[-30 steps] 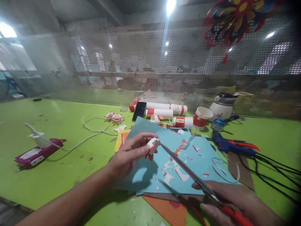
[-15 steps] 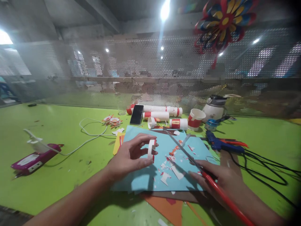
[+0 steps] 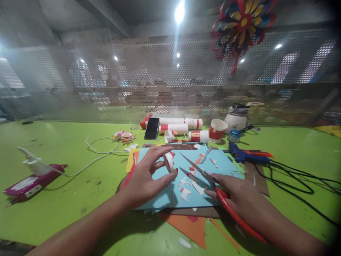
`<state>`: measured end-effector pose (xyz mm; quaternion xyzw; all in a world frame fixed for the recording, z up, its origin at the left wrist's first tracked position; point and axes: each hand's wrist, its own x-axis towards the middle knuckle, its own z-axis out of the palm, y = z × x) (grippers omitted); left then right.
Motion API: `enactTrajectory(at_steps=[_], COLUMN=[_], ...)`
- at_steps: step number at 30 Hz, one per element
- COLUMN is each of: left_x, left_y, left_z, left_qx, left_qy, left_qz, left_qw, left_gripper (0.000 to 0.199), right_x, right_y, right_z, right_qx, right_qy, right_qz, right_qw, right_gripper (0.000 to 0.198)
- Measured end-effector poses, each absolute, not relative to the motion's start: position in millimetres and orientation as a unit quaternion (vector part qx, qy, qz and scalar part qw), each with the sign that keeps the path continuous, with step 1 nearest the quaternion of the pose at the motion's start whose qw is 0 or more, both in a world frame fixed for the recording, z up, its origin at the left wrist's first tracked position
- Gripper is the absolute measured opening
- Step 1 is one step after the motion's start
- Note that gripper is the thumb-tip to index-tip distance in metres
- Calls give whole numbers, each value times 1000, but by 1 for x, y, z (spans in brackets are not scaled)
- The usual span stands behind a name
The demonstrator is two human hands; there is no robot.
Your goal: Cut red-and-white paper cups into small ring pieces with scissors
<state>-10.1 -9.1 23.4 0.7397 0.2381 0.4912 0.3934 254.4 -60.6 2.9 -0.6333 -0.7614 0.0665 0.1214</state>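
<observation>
Between the thumb and fingers of my left hand (image 3: 149, 174) is a short white paper ring (image 3: 168, 163) with a little red on it, held above the blue paper. My right hand (image 3: 234, 193) grips red-handled scissors (image 3: 229, 209), whose blades point up and left toward the ring without touching it. Beneath both hands lies a sheet of light blue paper (image 3: 162, 197), strewn with white, red and orange paper scraps (image 3: 185, 193).
Behind stand paper tubes (image 3: 174, 129), a phone (image 3: 152, 128), a red-and-white paper cup (image 3: 217, 131), a kettle-like bottle (image 3: 236, 119) and a blue jar (image 3: 234, 136). A blue glue gun (image 3: 247, 155) with black cord lies right, a purple power strip (image 3: 34, 183) left.
The ring has tilted in my left hand. The scissors have turned, their blades now nearer the ring and closer together. The whole view has shifted slightly.
</observation>
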Motion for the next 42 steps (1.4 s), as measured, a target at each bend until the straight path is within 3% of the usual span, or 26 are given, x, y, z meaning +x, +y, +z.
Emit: enactTrajectory(at_steps=[10,14,21,35,42], left_x=[-6,-8,-5,-9,-5], left_y=[-6,4,6,-12,-11], left_z=[23,18,21,64,72], left_qx=[748,703,538,493,484], left_qy=[261,278,186,141,78], left_qz=[492,491,491,397,420], left_qw=[361,432,659,761,764], left_gripper=[44,50,50,38,46], right_x=[238,236,235,241,243], right_y=[-60,-58,-54,-45,-38], right_z=[3,7,20,33,37], right_qx=[-633,-619,-598,-568,-554], right_qy=[-772,-784,-801,-817,-829], right_qz=[2,-7,6,80,73], right_qw=[61,36,-16,-59,-37], right_gripper=[40,37,34,30,30])
